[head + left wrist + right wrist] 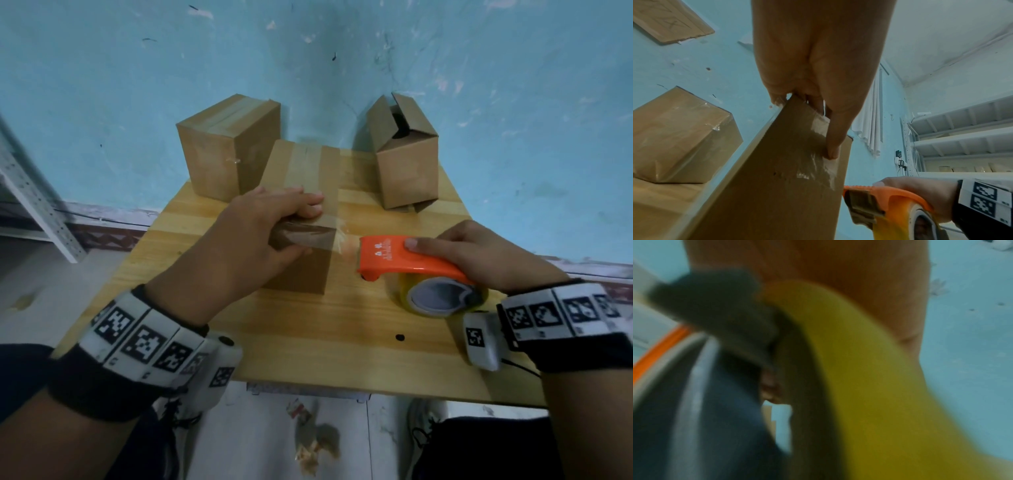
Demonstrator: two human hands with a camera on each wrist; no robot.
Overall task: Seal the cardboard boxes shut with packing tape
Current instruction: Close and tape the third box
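My left hand (260, 226) grips the near top edge of the middle box (301, 192), fingers flat on top, thumb curled onto the front face. My right hand (479, 253) is wrapped around the orange dispenser (404, 260), just right of the box.

Risk: the short tape span (342, 240) may wrinkle or tear if tension drops; whether it is cut I cannot tell.

Surface: wooden table (325, 329). Room: blue wall (308, 51), metal shelving (962, 129). One taped box (226, 147) and one open box (404, 150) stand behind.
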